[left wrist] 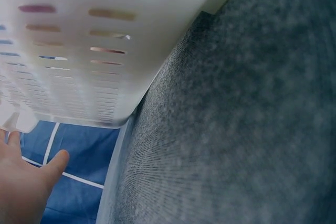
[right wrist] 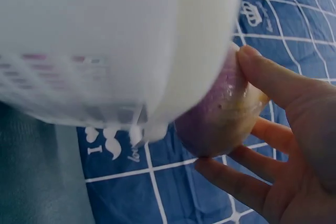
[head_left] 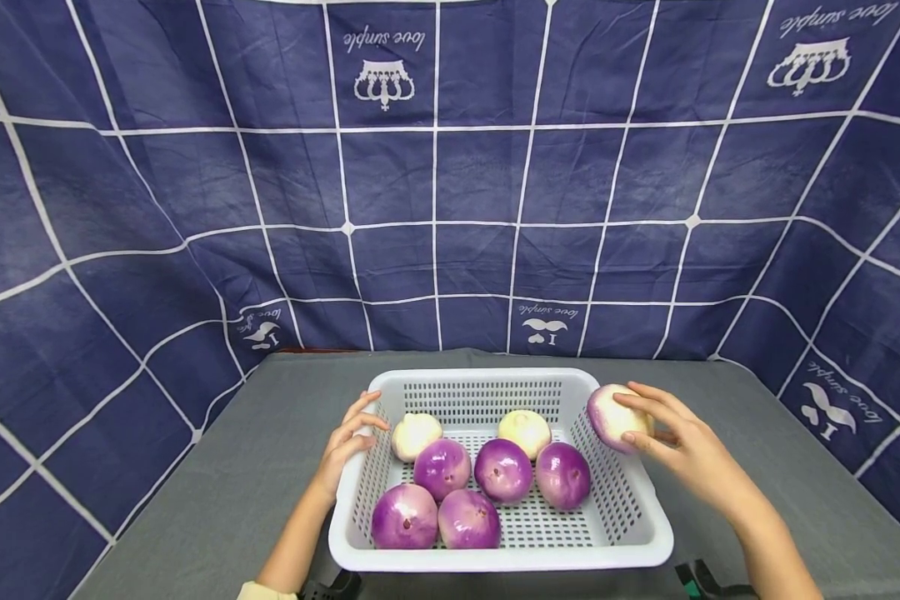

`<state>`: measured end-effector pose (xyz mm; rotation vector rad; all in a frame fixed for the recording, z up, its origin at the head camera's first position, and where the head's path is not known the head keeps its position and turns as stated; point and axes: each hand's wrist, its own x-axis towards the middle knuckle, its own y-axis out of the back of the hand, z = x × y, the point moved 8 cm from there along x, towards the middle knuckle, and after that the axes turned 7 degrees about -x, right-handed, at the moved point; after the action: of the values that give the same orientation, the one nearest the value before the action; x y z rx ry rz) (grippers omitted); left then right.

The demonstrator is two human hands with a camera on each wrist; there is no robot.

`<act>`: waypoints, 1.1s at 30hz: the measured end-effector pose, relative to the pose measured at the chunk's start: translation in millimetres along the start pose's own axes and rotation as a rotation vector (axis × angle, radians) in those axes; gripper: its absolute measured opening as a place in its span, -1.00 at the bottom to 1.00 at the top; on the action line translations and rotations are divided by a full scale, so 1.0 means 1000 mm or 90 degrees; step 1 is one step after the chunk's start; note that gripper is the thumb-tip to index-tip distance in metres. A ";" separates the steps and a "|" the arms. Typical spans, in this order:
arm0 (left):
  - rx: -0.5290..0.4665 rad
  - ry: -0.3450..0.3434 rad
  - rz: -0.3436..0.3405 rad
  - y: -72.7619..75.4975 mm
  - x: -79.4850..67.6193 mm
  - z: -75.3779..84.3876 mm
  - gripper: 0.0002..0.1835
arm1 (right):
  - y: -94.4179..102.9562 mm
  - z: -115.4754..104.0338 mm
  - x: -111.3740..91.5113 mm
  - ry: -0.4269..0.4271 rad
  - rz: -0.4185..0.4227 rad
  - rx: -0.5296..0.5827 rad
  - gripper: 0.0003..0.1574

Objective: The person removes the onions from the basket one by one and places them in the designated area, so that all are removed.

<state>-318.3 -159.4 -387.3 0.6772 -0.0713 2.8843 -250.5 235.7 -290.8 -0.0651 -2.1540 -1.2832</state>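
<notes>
A white plastic basket [head_left: 502,560] with slotted walls holds several round purple turnips [head_left: 502,471]. Toward its back lie two turnips with pale sides up, one at left [head_left: 417,437] and another near the middle [head_left: 524,432]. My right hand [head_left: 678,446] holds a purple-and-white turnip [head_left: 617,418] at the basket's right rim, thumb on one side and fingers on the other. In the right wrist view the basket wall partly covers this turnip [right wrist: 223,114]. My left hand [head_left: 348,442] is at the left rim, its loosely bent fingers reaching over the edge, with nothing gripped.
The basket stands on a grey cloth-covered table [head_left: 217,467]. Behind and at both sides hangs a dark blue curtain [head_left: 480,175] with white grid lines. Dark straps or devices [head_left: 708,579] show near the wrists at the bottom edge.
</notes>
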 end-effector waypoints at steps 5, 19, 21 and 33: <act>0.001 0.005 0.001 0.000 0.000 -0.001 -0.72 | 0.004 0.011 0.000 -0.018 0.024 -0.012 -0.47; -0.004 -0.002 -0.001 0.000 0.001 0.001 -0.73 | 0.002 0.056 -0.004 -0.163 0.000 -0.127 -0.41; -0.005 0.000 0.000 0.000 0.001 0.000 -0.73 | -0.002 0.063 -0.006 -0.182 -0.013 -0.133 -0.40; -0.006 0.011 0.001 -0.001 -0.001 -0.001 -0.71 | -0.036 0.100 -0.015 -0.222 -0.062 -0.146 -0.39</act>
<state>-317.8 -158.8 -388.2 0.6504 -0.0830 2.8894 -299.0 301.6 -360.0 -0.3014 -2.3073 -1.6748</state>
